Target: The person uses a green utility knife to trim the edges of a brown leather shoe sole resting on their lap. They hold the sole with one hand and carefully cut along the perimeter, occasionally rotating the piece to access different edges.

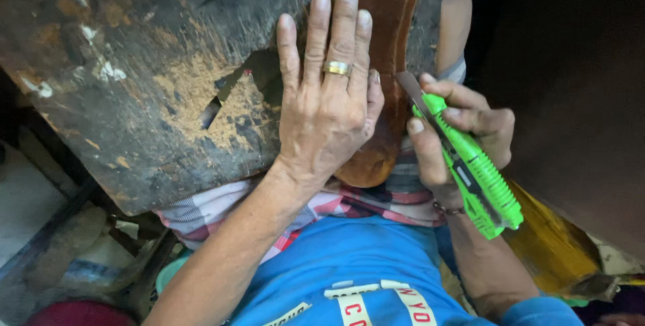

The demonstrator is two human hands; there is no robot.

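Where the floor shows at the far left, past a dark frame, a worn, dark wooden board (134, 84) slopes across the person's lap, its face scarred pale and cut with a slit-shaped notch (215, 107). Checked cloth (208, 212) shows beneath its lower edge, above a blue shirt (349, 259). Further right, the left hand (329, 104) lies flat and spread, fingers straight, a ring (337, 68) on one of them, pressing down on a brown leather piece (383, 3) with a rounded end; it grips nothing, and it covers the middle of the leather. That piece lies on the board's right part, its rounded end overhanging toward the body. Just beside it, the right hand (457, 131) is closed around a bright green utility knife (470, 165), the blade (408, 87) meeting the leather's right edge close by the left hand's little finger. Yellowish material (551, 238) lies behind the knife, against a dark surface.
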